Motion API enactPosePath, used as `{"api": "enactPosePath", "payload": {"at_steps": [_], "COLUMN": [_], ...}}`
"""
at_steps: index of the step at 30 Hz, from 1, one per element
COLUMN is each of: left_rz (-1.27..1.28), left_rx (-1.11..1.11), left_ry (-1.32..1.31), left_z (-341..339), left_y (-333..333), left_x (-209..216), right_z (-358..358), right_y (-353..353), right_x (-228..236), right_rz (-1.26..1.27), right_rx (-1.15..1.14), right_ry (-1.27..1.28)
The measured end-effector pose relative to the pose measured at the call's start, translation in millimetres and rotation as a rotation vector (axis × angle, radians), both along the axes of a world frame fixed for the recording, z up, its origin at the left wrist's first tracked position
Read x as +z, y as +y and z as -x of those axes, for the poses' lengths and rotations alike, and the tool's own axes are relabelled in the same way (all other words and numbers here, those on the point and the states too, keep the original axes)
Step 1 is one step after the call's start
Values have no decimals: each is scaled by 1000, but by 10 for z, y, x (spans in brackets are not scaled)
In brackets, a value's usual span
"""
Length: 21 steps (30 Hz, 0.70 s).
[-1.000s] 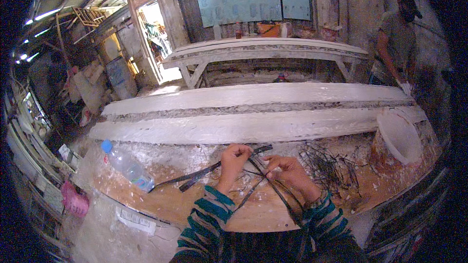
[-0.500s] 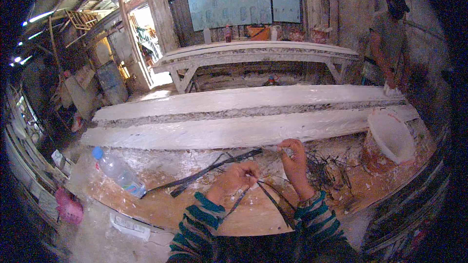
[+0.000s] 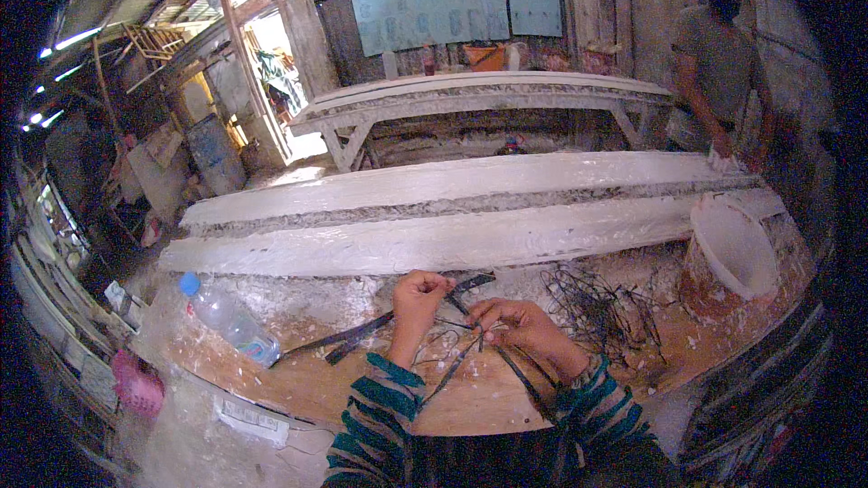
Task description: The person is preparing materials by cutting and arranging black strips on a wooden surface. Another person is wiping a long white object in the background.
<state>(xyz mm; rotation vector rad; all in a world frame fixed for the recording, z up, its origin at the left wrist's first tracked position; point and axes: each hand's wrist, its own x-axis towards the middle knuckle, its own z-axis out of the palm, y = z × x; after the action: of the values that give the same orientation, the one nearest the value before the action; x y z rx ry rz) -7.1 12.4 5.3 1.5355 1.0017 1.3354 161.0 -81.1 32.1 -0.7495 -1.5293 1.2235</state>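
My left hand (image 3: pixel 416 307) is raised beside the dark strips, its thumb and forefinger pinched on the end of a thin black strand. To its right, my right hand (image 3: pixel 524 330) is closed on black strips (image 3: pixel 517 380) where they cross; the strips spread down toward my body. Between my hands a short length of strand stretches at a slant. Flat dark strips (image 3: pixel 357 336) lie on the wooden board left of my left hand. A tangle of thin black strands (image 3: pixel 606 316) rests to the right of my right hand.
Beyond my hands run two long, white-coated planks (image 3: pixel 434 240). A clear bottle with a blue cap (image 3: pixel 226 318) lies at left. A white-smeared bucket (image 3: pixel 731 258) stands tilted at right. A co-worker (image 3: pixel 723 63) stands at the far right, a hand on the planks' end.
My left hand has moved up and away from the strips' crossing. My right hand has come down and left onto that crossing. The co-worker leans in differently.
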Motion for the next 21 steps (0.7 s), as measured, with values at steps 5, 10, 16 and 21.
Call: {"api": "enactPosePath", "payload": {"at_steps": [5,10,16,21], "left_rz": [-151,-55,76,267], "left_rx": [-123,-550,-934,-974], "left_ry": [242,214,38,6], "left_z": [-45,-167,-192,-127], "left_y": [-83,-265,-507,-367], "left_x": [-24,35,123,74], "right_z": [-120,-250,-316,-273], "right_y": [-1,225,329,302], "right_x": [-19,-210,-344,-289], "right_rz": [101,-40,-311,-240], "right_rx": [-139,-561,-887,-937], "right_ry": [154,-66,-218,-290]}}
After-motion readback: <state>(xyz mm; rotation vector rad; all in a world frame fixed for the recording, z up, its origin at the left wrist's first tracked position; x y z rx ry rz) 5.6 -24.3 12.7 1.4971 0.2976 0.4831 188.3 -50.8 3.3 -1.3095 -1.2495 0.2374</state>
